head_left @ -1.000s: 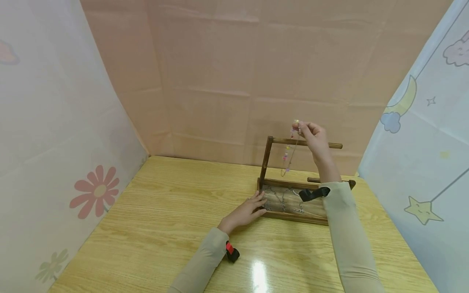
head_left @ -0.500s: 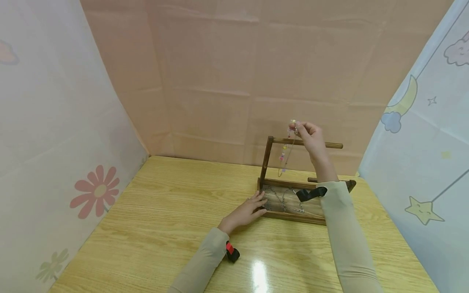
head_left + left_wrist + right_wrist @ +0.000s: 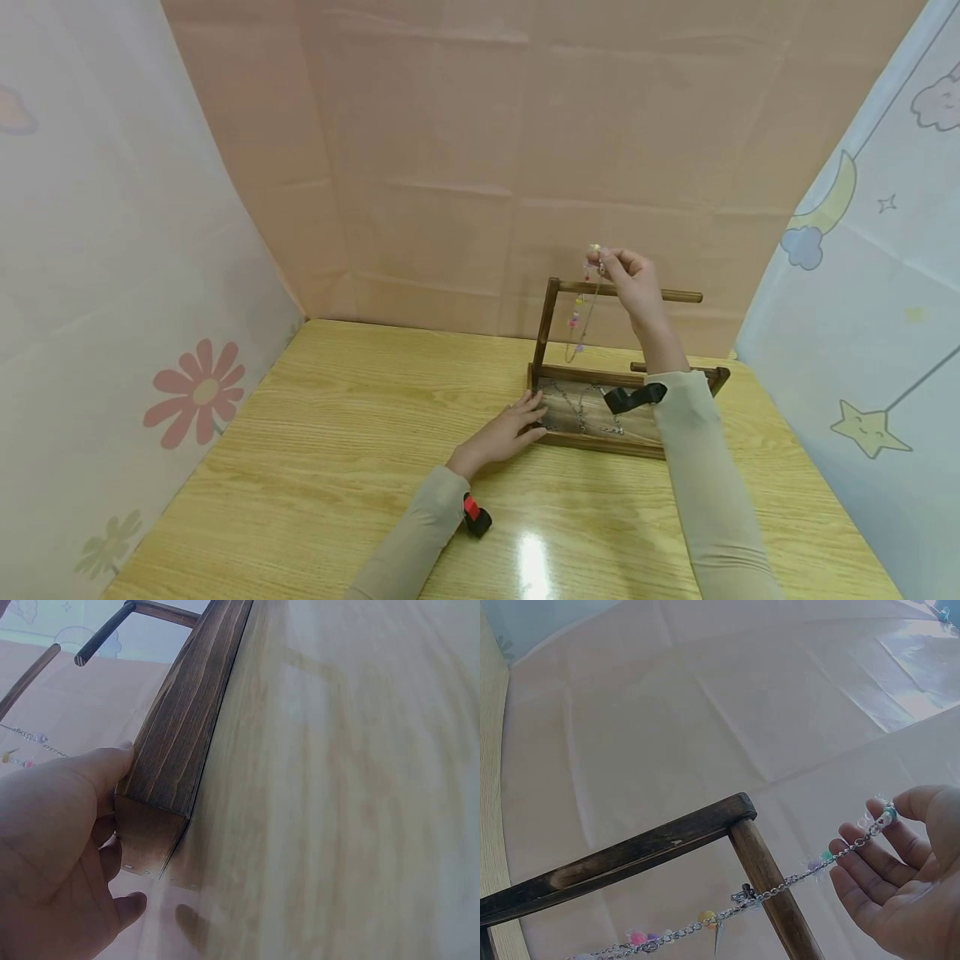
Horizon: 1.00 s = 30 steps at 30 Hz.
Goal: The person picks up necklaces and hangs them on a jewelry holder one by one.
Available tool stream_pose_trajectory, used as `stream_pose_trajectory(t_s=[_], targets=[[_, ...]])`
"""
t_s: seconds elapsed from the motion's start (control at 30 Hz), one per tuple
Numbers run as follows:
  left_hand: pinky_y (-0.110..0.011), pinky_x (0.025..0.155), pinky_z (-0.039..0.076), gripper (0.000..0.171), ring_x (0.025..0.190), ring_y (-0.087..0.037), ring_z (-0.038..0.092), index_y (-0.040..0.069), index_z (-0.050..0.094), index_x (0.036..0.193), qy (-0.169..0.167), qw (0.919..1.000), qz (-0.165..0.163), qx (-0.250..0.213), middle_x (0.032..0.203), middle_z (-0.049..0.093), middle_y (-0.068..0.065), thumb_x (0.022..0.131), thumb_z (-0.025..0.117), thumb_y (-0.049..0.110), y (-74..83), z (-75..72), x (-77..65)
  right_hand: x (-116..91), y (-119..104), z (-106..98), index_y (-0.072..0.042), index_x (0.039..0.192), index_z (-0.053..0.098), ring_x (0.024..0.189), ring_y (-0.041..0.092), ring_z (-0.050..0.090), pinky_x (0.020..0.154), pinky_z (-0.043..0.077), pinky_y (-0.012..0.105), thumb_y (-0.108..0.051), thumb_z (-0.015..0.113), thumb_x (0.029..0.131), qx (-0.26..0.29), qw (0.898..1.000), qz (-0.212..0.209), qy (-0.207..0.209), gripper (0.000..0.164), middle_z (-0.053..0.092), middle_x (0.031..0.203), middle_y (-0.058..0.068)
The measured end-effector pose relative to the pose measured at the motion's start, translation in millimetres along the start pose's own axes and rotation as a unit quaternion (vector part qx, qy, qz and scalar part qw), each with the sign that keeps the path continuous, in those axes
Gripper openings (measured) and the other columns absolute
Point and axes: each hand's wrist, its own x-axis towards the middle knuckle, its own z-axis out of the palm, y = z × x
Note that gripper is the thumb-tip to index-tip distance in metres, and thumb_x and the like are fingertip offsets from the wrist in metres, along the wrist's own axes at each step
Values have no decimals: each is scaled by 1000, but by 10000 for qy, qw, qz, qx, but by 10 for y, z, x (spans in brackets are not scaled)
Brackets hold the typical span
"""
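Moved slightly left since a second ago, pinching in the right hand (image 3: 637,287) a silver chain necklace with pastel beads (image 3: 682,932), dangling across a round brown wooden bar (image 3: 681,296); hard to tell if looped around. Rests the left hand (image 3: 506,434), fingers loosely extended, on the end of a rectangular brown wooden tray (image 3: 600,445).

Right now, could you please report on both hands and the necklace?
Right hand pinching beaded necklace, raised at upper bar. Left hand touching left end of wooden tray. Nothing seen blocking; whether necklace loops the bar, unclear.
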Motion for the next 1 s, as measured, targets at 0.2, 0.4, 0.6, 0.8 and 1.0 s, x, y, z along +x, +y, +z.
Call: stream_pose_trajectory(t_s=[0.2,0.4,0.6,0.8,1.0], targets=[[-54,112,16,55,143,-27,6,8,35,143,-18,10000,15,-28,155,13,-9,99,37,40,4,-1,-8,-20,-1,18,3,106,61,107,20,55,95,40,34,-32,52,95,-54,10000,2,-37,38,67,107,0],[-54,112,15,54,143,-26,4,7,35,143,-65,10000,20,-54,156,12,-9,100,35,40,6,-4,-18,-76,11,24,7,103,58,110,22,53,91,41,28,-33,51,95,-100,9999,29,-38,42,66,108,1],[-54,111,17,54,143,-26,5,7,35,143,-50,10000,11,3,155,13,-9,100,35,40,17,-12,-20,-138,14,45,8,108,58,113,28,50,91,40,28,-34,50,96,-156,9998,-4,-101,44,63,115,9],[-54,112,16,53,143,-25,4,8,35,143,-85,10000,-7,-21,155,13,-9,100,35,39,30,-25,-33,-224,21,80,9,108,58,113,25,51,96,37,36,-34,51,95,-147,9997,-106,-167,46,65,114,8],[-54,112,16,53,144,-23,3,7,34,143,-89,10000,-36,-20,155,12,-8,100,35,39,31,-29,-35,-319,38,111,6,94,59,111,21,54,94,40,30,-32,52,95,-134,9995,-176,-220,39,66,111,7]])
